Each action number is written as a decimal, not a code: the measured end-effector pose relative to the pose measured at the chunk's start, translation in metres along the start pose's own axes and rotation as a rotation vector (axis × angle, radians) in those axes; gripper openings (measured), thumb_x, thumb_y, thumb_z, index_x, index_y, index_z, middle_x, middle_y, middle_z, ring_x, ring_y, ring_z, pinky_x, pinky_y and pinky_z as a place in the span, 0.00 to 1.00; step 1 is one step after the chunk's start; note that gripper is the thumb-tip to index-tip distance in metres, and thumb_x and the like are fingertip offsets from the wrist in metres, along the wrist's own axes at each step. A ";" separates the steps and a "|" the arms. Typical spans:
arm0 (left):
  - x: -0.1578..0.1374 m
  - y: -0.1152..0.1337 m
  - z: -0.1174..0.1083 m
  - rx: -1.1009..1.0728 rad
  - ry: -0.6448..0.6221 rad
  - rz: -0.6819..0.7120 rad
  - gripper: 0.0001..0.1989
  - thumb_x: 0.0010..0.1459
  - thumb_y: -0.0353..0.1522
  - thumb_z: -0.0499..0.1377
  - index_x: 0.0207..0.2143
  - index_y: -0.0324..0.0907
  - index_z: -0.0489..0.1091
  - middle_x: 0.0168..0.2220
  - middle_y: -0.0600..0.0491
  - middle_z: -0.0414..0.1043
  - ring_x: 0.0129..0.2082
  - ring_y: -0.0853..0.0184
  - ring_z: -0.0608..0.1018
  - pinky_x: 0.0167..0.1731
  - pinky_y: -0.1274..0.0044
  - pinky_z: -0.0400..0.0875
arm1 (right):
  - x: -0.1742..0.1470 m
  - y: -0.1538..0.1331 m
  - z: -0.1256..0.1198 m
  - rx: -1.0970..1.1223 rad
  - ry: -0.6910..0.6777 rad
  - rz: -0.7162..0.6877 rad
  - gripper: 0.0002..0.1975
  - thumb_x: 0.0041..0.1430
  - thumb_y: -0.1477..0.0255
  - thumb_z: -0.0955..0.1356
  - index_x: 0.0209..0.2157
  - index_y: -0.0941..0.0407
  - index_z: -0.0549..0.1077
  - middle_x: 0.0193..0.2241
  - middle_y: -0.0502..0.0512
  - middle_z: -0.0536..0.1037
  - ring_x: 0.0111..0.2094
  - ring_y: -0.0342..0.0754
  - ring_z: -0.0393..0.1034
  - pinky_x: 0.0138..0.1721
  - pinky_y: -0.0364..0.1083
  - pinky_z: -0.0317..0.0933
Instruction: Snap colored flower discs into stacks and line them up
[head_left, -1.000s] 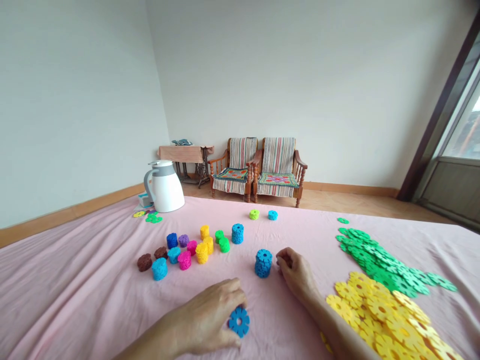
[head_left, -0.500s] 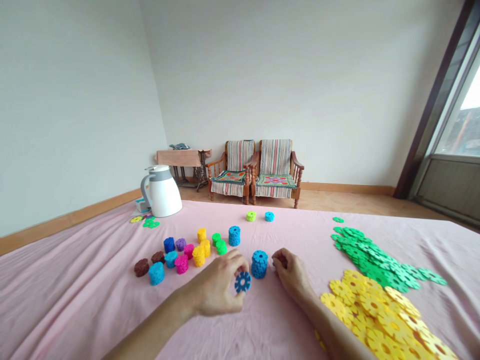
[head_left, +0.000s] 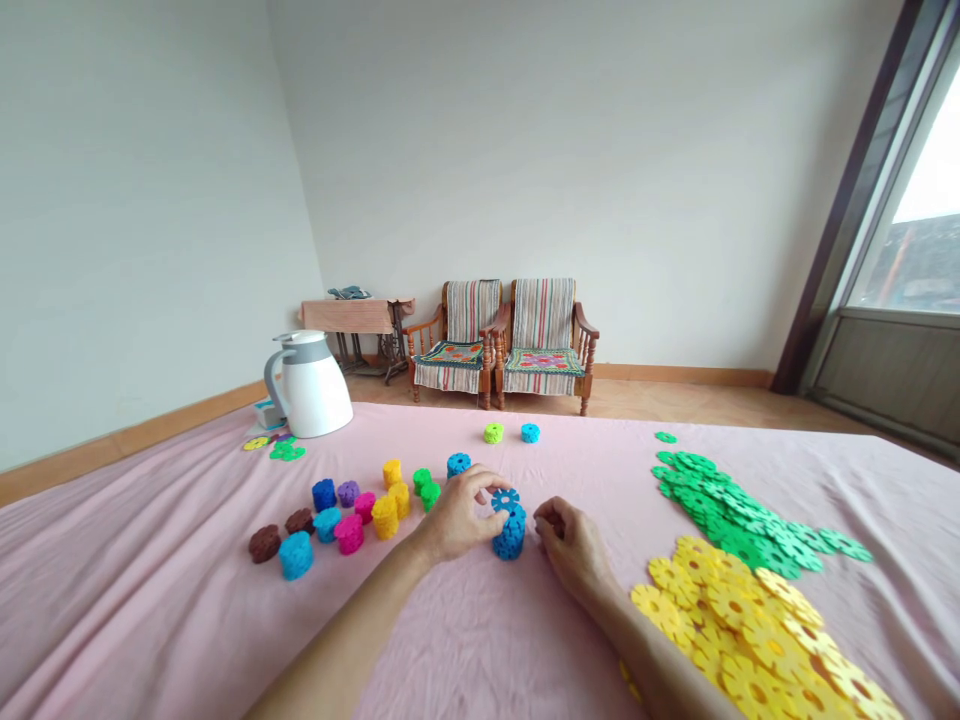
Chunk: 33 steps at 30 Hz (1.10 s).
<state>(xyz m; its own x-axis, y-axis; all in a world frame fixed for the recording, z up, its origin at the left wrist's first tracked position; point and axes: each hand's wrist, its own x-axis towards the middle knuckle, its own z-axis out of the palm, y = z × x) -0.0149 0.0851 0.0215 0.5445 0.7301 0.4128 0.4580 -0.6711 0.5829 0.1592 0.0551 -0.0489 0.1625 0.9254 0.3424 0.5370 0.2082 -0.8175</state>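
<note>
Center-frame, my left hand (head_left: pixel 459 516) pinches a blue snowflake disc (head_left: pixel 505 498), can't tell what my curled right hand (head_left: pixel 576 545) grips, and one clumsy nudge could topple the blue stack (head_left: pixel 509 541).

Over a pink cloth (head_left: pixel 427 640), a person's left hand (head_left: pixel 461 515) pinches a blue flower-shaped disc (head_left: pixel 512 497) at the top of a stack of blue discs (head_left: pixel 509 538), while the right hand (head_left: pixel 572 545), its fingers curled, rests just beside the stack. To the left stand short stacks (head_left: pixel 349 536) in brown, blue, purple, pink, yellow and green; to the right lie loose heaps of green discs (head_left: pixel 727 510) and yellow discs (head_left: pixel 750 630). Beyond are a white-and-grey jug (head_left: pixel 315 397) and, across the room, two wooden armchairs (head_left: pixel 498 365) with striped covers (head_left: pixel 545 315).
</note>
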 end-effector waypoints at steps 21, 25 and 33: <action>-0.010 -0.003 0.001 0.021 -0.021 0.003 0.18 0.45 0.27 0.58 0.42 0.42 0.66 0.41 0.52 0.68 0.40 0.66 0.70 0.38 0.77 0.65 | -0.003 -0.005 -0.002 -0.056 0.009 -0.011 0.09 0.49 0.76 0.59 0.30 0.58 0.70 0.22 0.51 0.73 0.22 0.43 0.65 0.25 0.41 0.56; -0.016 -0.008 -0.003 0.175 -0.003 -0.030 0.09 0.45 0.24 0.53 0.31 0.42 0.65 0.33 0.54 0.67 0.35 0.67 0.69 0.34 0.77 0.63 | -0.008 -0.010 0.001 -0.139 0.003 -0.098 0.14 0.48 0.80 0.58 0.35 0.58 0.71 0.30 0.54 0.73 0.27 0.43 0.67 0.29 0.41 0.59; -0.020 -0.011 0.002 0.271 -0.114 0.004 0.05 0.44 0.29 0.58 0.27 0.42 0.64 0.30 0.54 0.65 0.32 0.65 0.69 0.31 0.77 0.62 | -0.010 -0.012 0.004 -0.174 -0.050 -0.215 0.20 0.45 0.81 0.60 0.41 0.57 0.70 0.37 0.57 0.73 0.40 0.48 0.67 0.43 0.45 0.59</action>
<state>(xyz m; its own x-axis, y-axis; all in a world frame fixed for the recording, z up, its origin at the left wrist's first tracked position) -0.0293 0.0777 0.0061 0.6152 0.7185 0.3244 0.6181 -0.6951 0.3672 0.1481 0.0449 -0.0445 -0.0093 0.8812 0.4727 0.6897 0.3479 -0.6350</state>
